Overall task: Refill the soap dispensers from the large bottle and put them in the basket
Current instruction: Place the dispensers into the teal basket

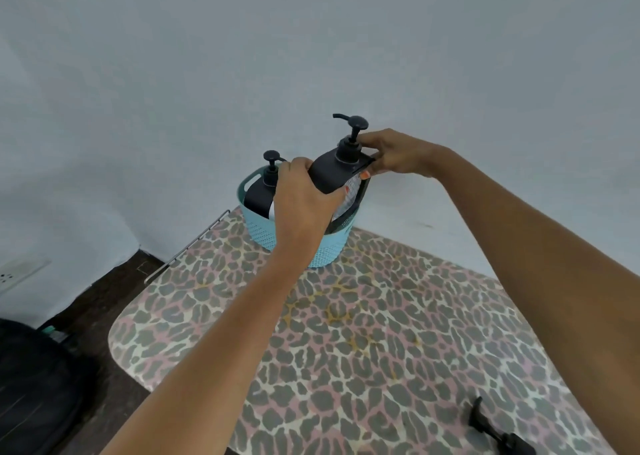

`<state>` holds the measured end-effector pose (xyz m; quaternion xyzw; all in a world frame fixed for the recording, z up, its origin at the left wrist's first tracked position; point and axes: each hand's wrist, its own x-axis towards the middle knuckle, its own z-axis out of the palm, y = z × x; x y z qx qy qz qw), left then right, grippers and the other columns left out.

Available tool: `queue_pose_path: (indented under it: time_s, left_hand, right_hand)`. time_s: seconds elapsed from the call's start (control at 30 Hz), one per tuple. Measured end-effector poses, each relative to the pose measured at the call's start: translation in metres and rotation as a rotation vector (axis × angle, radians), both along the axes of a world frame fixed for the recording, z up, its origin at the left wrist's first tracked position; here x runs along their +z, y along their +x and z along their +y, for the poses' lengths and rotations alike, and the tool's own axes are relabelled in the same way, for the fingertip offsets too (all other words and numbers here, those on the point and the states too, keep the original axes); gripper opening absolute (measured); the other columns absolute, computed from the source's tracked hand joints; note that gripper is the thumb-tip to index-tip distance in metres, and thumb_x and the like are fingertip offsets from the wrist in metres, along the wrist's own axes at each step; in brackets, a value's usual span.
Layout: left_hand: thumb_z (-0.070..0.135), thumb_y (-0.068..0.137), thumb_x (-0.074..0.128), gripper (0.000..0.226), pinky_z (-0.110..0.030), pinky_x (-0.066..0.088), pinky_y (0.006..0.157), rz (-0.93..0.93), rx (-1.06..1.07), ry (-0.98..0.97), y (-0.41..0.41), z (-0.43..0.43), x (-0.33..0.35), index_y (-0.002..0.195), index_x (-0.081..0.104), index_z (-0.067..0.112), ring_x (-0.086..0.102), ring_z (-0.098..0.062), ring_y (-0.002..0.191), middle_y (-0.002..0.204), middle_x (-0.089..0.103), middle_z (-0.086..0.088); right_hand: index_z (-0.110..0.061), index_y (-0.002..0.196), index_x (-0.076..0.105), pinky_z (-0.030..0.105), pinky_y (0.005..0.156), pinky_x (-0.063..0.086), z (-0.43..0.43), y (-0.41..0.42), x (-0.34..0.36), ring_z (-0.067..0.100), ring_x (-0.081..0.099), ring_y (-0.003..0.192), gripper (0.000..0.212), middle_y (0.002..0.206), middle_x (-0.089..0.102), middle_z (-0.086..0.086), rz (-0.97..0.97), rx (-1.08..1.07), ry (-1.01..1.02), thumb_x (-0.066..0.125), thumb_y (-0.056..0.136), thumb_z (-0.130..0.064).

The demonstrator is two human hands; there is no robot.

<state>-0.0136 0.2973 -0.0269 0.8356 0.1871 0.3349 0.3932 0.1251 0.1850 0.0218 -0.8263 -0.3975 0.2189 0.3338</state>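
Black plastic fills your left hand (304, 198), clamped round the body of a soap dispenser (334, 174); your right hand (391, 153) pinches its collar, arms outstretched. It hangs tilted over the teal basket (298, 243), where another dispenser (261, 191) already sits. Judging by this, you're nearly finished.

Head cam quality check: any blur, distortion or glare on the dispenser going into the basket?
Head view: strong wide-angle bending at the edges; light flat and even, with no glare on the dark dispenser; the dispenser, left hand and right hand look slightly soft; the basket weave still reads; pump head at bottom right is soft.
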Motion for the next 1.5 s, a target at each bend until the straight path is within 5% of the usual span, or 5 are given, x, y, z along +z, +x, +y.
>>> queue_pose_path:
  time_s: [0.3, 0.53, 0.83, 1.2, 1.5]
  left_hand:
    - [0.025, 0.072, 0.073, 0.05, -0.022, 0.037, 0.074, 0.11, 0.031, 0.008, -0.001, 0.0, -0.033, 0.111, 0.05, 0.004, 0.052, -0.023, 0.099, 0.11, 0.049, -0.012]
    - [0.033, 0.072, 0.072, 0.047, -0.033, 0.039, 0.078, 0.24, 0.144, 0.215, 0.0, 0.002, -0.051, 0.103, 0.053, 0.002, 0.047, -0.027, 0.097, 0.102, 0.053, -0.014]
    - [0.026, 0.074, 0.073, 0.052, -0.034, 0.041, 0.085, 0.251, 0.059, 0.12, 0.001, 0.0, -0.052, 0.111, 0.047, 0.0, 0.045, -0.029, 0.102, 0.113, 0.043, -0.017]
    - [0.014, 0.087, 0.058, 0.028, -0.037, 0.041, 0.09, 0.226, 0.014, 0.153, -0.015, -0.033, -0.039, 0.11, 0.054, -0.002, 0.046, -0.034, 0.106, 0.118, 0.047, -0.02]
    - [0.012, 0.089, 0.052, 0.018, -0.034, 0.042, 0.082, 0.22, -0.291, 0.136, -0.048, -0.136, -0.035, 0.1, 0.059, 0.0, 0.052, -0.03, 0.099, 0.111, 0.053, -0.017]
  right_hand:
    - [-0.009, 0.134, 0.044, 0.043, 0.102, 0.038, 0.023, -0.001, -0.043, 0.032, 0.049, 0.117, 0.061, 0.134, 0.048, 0.013, -0.162, -0.064, -0.162, 0.062, 0.077, 0.008]
    - [-0.006, 0.131, 0.046, 0.036, 0.092, 0.043, 0.034, -0.008, -0.065, 0.032, 0.05, 0.114, 0.054, 0.126, 0.054, 0.017, -0.293, -0.072, -0.233, 0.053, 0.08, 0.008]
    - [-0.01, 0.121, 0.058, 0.028, 0.071, 0.039, 0.036, -0.021, -0.078, 0.031, 0.058, 0.098, 0.043, 0.107, 0.063, 0.019, -0.456, -0.126, -0.231, 0.049, 0.082, 0.006]
    - [0.004, 0.115, 0.06, 0.015, 0.085, 0.045, -0.051, -0.063, -0.056, 0.026, 0.062, 0.104, 0.035, 0.115, 0.063, 0.02, -0.129, -0.476, 0.052, 0.046, 0.085, 0.013]
    - [-0.001, 0.109, 0.065, 0.017, 0.081, 0.044, -0.186, -0.16, -0.074, 0.022, 0.063, 0.102, 0.023, 0.11, 0.067, 0.016, -0.093, -0.652, -0.166, 0.057, 0.088, -0.005]
